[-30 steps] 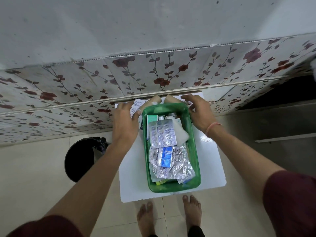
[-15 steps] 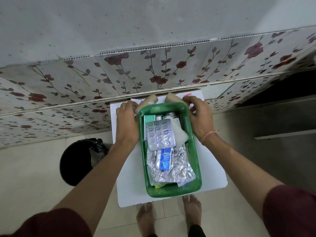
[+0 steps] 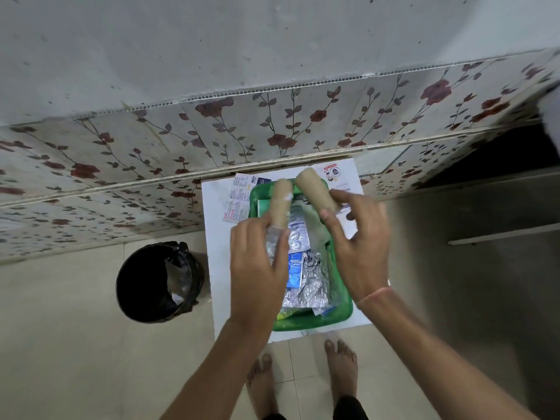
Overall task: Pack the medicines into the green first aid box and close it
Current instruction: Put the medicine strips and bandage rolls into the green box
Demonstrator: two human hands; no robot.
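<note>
The green first aid box (image 3: 306,322) stands open on a small white table (image 3: 219,274), filled with several silver and blue blister strips (image 3: 306,274). My left hand (image 3: 257,265) grips a tan bandage roll in clear wrap (image 3: 280,204) and holds it above the box's left side. My right hand (image 3: 360,247) grips a second tan roll (image 3: 313,189) above the box's far right corner. Both rolls point away from me, their far ends close together. The box's lid is not in sight.
A printed leaflet (image 3: 239,198) lies on the table beyond the box's left corner, and a paper with a round logo (image 3: 333,172) at the far right. A black bin (image 3: 157,281) stands left of the table. A floral wall rises behind. My bare feet (image 3: 303,380) are below.
Both hands, which were at the far end of the box, have lifted up and toward me, each bringing a tan roll above the box. The leaflet under my left hand is uncovered.
</note>
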